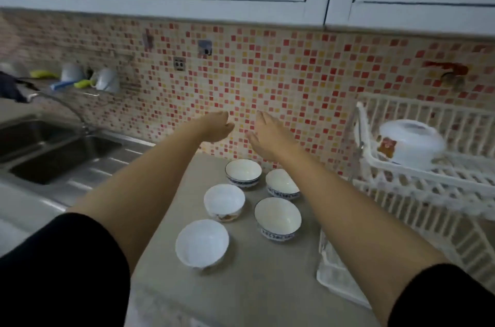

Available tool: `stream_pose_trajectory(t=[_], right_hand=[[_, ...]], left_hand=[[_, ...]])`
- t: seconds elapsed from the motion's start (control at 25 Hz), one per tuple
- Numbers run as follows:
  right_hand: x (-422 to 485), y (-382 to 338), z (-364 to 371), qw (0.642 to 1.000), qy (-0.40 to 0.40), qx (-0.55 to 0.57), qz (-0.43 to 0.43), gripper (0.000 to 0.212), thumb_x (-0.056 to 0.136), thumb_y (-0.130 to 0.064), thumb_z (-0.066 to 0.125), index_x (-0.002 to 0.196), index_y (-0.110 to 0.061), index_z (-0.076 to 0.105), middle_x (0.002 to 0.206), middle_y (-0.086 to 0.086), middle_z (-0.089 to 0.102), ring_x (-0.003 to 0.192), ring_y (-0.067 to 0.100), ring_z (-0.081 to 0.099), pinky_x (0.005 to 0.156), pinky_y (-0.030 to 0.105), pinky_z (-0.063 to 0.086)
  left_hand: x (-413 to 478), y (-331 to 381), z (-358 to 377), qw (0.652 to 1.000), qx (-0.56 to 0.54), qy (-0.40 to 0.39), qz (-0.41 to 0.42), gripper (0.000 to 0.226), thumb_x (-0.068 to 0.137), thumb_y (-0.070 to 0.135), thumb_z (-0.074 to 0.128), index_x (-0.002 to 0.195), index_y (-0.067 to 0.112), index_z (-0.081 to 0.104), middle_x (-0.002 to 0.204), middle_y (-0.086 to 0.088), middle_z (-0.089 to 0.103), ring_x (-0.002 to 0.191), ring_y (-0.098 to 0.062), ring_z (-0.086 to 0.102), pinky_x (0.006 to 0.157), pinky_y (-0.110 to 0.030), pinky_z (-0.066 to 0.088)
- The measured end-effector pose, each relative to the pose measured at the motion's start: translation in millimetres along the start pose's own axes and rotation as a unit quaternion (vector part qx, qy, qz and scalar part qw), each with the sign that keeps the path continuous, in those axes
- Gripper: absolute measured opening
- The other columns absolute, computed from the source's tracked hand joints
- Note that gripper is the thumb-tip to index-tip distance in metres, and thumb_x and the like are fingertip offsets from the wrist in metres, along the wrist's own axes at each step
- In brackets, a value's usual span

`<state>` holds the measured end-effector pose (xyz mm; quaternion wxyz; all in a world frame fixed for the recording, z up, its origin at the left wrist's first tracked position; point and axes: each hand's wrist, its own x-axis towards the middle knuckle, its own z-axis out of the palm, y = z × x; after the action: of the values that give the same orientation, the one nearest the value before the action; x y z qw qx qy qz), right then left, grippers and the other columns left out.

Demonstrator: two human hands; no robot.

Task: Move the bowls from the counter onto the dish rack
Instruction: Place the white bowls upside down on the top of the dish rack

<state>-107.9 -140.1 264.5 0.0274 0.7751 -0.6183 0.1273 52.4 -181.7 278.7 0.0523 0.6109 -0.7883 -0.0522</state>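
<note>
Five bowls [224,202], one dish rack [428,179].

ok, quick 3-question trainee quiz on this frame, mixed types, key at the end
1. How many bowls stand on the counter?
2. True or false: the left hand is holding a bowl.
3. The dish rack is where, relative to the bowls? A) right B) left C) behind, at the wall

Key:
1. Five.
2. False; both it and the right hand are empty, fingers spread, above the bowls.
3. A; one upside-down bowl already sits on it.
</note>
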Motion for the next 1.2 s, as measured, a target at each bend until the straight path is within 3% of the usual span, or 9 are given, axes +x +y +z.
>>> stream_pose_trajectory(t=[0.2,0.48,0.56,0.64,0.72,0.76,0.92,1.08,1.2], right_hand=[[-23.4,-38.4,132.6,0.991,-0.109,0.061,0.057,0.068,0.098,-0.040,0.037,0.148,-0.001,0.012,0.153,0.016,0.023,0.139,0.033,0.027,0.107,0.044,0.032],[-65.5,-57.5,254.1,0.959,-0.214,0.089,0.160,0.062,0.097,-0.039,0.042,0.142,-0.001,0.026,0.143,0.018,0.039,0.131,0.033,0.040,0.101,0.043,0.038],[-72.8,-57.1,267.6,0.947,-0.249,0.083,0.186,0.055,0.098,-0.038,0.038,0.140,-0.002,0.031,0.138,0.019,0.047,0.127,0.035,0.046,0.100,0.042,0.039],[-73.6,-58.6,278.3,0.938,-0.266,0.090,0.202,0.046,0.100,-0.033,0.033,0.136,-0.003,0.037,0.136,0.020,0.050,0.125,0.035,0.048,0.100,0.041,0.039],[-73.1,-60.9,281.3,0.936,-0.259,0.101,0.215,0.039,0.100,-0.022,0.032,0.133,-0.003,0.039,0.135,0.019,0.051,0.125,0.036,0.048,0.099,0.041,0.040],[-72.5,-61.5,280.5,0.934,-0.255,0.107,0.226,0.037,0.099,-0.017,0.033,0.133,-0.004,0.039,0.135,0.018,0.051,0.125,0.036,0.049,0.099,0.041,0.040],[-64.2,-58.8,256.8,0.938,-0.224,0.136,0.227,0.036,0.096,-0.009,0.031,0.130,-0.003,0.040,0.131,0.020,0.054,0.121,0.037,0.051,0.095,0.041,0.042],[-43.6,-48.1,208.9,0.969,-0.166,0.104,0.152,0.033,0.095,-0.002,0.033,0.126,0.004,0.040,0.118,0.024,0.056,0.106,0.039,0.058,0.076,0.037,0.041],[-30.0,-28.3,149.7,0.988,-0.091,0.038,0.122,0.039,0.092,0.002,0.043,0.130,0.006,0.037,0.105,0.022,0.058,0.096,0.033,0.065,0.066,0.033,0.040]], left_hand=[[-25.4,-87.5,105.8,0.992,0.022,-0.109,-0.065,0.058,0.101,0.035,0.028,0.146,-0.001,0.021,0.155,-0.020,0.024,0.142,-0.034,0.026,0.116,-0.043,0.024],[-66.6,-136.2,232.7,0.964,-0.046,-0.235,-0.119,0.061,0.101,0.038,0.029,0.147,0.000,0.020,0.154,-0.021,0.027,0.141,-0.034,0.030,0.114,-0.041,0.025],[-76.4,-135.5,251.0,0.961,-0.075,-0.222,-0.145,0.056,0.100,0.036,0.033,0.141,-0.002,0.031,0.144,-0.024,0.042,0.129,-0.038,0.045,0.104,-0.041,0.038],[-81.8,-130.5,263.7,0.954,-0.122,-0.206,-0.183,0.045,0.099,0.026,0.039,0.134,-0.003,0.037,0.130,-0.025,0.054,0.106,-0.036,0.061,0.084,-0.037,0.053],[-85.3,-125.9,268.7,0.942,-0.171,-0.195,-0.212,0.040,0.096,0.009,0.041,0.133,-0.006,0.035,0.125,-0.026,0.056,0.081,-0.029,0.064,0.060,-0.027,0.056],[-85.2,-124.7,267.5,0.938,-0.191,-0.193,-0.216,0.040,0.095,0.003,0.042,0.133,-0.007,0.033,0.126,-0.027,0.055,0.077,-0.028,0.063,0.056,-0.027,0.054],[-77.8,-126.9,235.5,0.940,-0.228,-0.184,-0.174,0.039,0.091,-0.002,0.044,0.128,-0.008,0.035,0.131,-0.028,0.047,0.105,-0.046,0.060,0.077,-0.048,0.057],[-64.7,-111.8,175.6,0.951,-0.251,-0.119,-0.136,0.038,0.094,0.001,0.037,0.131,-0.005,0.035,0.132,-0.026,0.045,0.101,-0.045,0.063,0.073,-0.042,0.058],[-47.4,-82.2,125.1,0.965,-0.244,-0.028,-0.086,0.034,0.096,0.006,0.037,0.130,0.002,0.038,0.123,-0.023,0.055,0.095,-0.039,0.067,0.076,-0.042,0.059]])
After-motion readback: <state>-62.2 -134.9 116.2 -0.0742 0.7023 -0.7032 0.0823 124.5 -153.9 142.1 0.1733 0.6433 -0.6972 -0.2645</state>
